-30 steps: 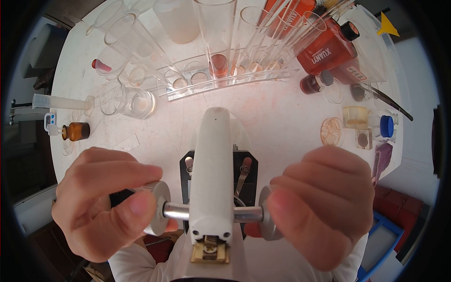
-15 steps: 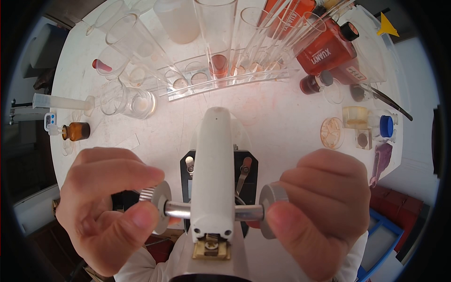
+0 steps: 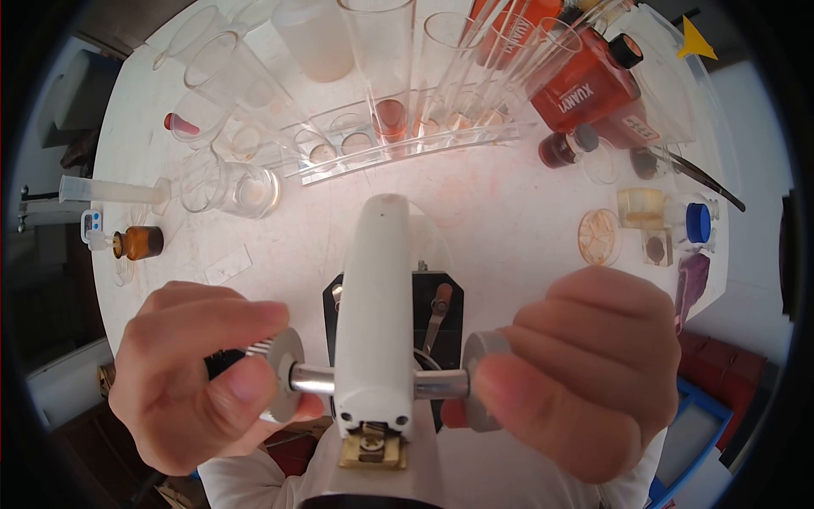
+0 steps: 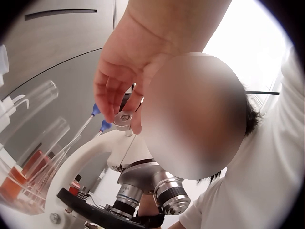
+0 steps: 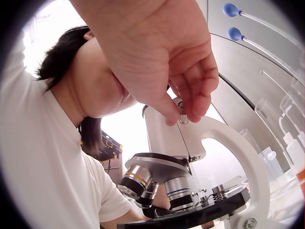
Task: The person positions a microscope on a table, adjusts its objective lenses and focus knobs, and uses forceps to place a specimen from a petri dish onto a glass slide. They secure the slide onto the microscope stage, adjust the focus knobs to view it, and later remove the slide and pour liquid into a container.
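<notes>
A white microscope [image 3: 377, 297] stands at the middle of the table, seen from above with a metal knob on each side. My left hand [image 3: 191, 373] pinches the ridged left knob [image 3: 284, 373] between thumb and fingers. On the other side, the right hand [image 3: 593, 373] grips the right knob [image 3: 489, 382], thumb along its outer face and fingers curled round. Below the arm lies the black stage [image 3: 445, 339] with a metal clip [image 3: 438, 314]. In the right wrist view, an objective lens [image 5: 178, 193] points down close over the stage. The person's head is beside the microscope tube.
Behind the microscope stands a clear rack [image 3: 407, 153] with large test tubes. A beaker [image 3: 246, 188], a brown bottle [image 3: 140, 243] and a glass slide [image 3: 229, 265] are on the left. On the right are red bottles [image 3: 585, 85], a petri dish [image 3: 599, 237] and a blue-capped bottle [image 3: 698, 222].
Both hands stay on the knobs, with small shifts of the thumbs and fingers round them. The microscope sits slightly further left in the head view.
</notes>
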Demonstrator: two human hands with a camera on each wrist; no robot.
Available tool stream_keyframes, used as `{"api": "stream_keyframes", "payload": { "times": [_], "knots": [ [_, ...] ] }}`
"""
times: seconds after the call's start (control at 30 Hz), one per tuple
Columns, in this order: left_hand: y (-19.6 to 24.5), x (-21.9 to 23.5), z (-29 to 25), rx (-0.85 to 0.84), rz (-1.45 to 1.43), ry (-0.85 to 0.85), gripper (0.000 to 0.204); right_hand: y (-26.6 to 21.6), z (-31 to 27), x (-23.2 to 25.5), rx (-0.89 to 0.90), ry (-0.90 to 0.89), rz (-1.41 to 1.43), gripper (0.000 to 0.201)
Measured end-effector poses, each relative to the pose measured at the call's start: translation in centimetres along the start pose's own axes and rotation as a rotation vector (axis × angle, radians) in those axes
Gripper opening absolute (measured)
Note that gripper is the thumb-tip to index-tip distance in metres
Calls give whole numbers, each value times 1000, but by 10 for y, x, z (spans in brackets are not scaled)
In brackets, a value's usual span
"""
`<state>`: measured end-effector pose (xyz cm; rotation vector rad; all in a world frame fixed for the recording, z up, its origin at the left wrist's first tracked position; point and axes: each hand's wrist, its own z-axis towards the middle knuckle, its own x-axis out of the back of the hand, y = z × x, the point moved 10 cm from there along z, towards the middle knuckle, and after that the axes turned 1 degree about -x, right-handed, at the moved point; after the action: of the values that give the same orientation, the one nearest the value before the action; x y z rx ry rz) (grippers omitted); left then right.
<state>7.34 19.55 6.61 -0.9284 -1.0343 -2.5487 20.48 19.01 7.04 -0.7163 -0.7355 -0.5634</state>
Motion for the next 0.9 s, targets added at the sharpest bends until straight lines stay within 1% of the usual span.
{"api": "stream_keyframes", "payload": {
  "times": [0.03, 0.07, 0.13, 0.17, 0.23, 0.27, 0.33, 0.37, 0.43, 0.47, 0.53, 0.57, 0.63, 0.87, 0.9],
  "knots": [
    [-2, 2, -1, 27, 10, 23, 39, 0, -3, 3, 43, 69, -17, 28],
    [1, 0, -3, 27, 11, 24, 39, 0, 1, -4, 44, 69, -16, 28],
    [-6, -1, -7, 146, 38, 57, 44, -1, 3, 13, 60, 392, 98, 33],
    [-8, 0, -8, 146, 40, 58, 44, 1, 2, 19, 61, 393, 99, 33],
    [-14, -1, -9, 106, -111, 28, 50, 3, 6, -4, 93, -54, 59, 40],
    [-17, -1, -10, 105, -110, 30, 50, 4, 6, -2, 95, -53, 58, 40],
    [-20, -3, -13, 93, -194, 16, 58, 5, 7, -8, 92, -129, 82, 44],
    [-22, -3, -14, 93, -194, 17, 58, 5, 7, -15, 93, -129, 81, 44],
    [-25, -3, -16, 93, -288, 31, 64, 1, 3, 8, 144, 306, 91, 46],
    [-27, -3, -16, 96, -289, 30, 64, 5, 3, 13, 142, 304, 92, 46],
    [-27, -5, -14, 75, -316, 12, 65, 4, 3, -7, 255, -89, 73, 49],
    [-27, -8, -14, 74, -316, 12, 65, 4, 3, -7, 254, -89, 72, 49],
    [-29, -4, -15, 85, -372, 112, 62, 4, 2, -7, 269, -78, 66, 51],
    [-29, -6, -19, 94, -340, 80, 61, 4, 2, -9, 254, -93, 81, 51],
    [-33, -5, -24, 149, -336, 115, 59, 5, 2, -10, 248, -92, 89, 51]
  ]
}}
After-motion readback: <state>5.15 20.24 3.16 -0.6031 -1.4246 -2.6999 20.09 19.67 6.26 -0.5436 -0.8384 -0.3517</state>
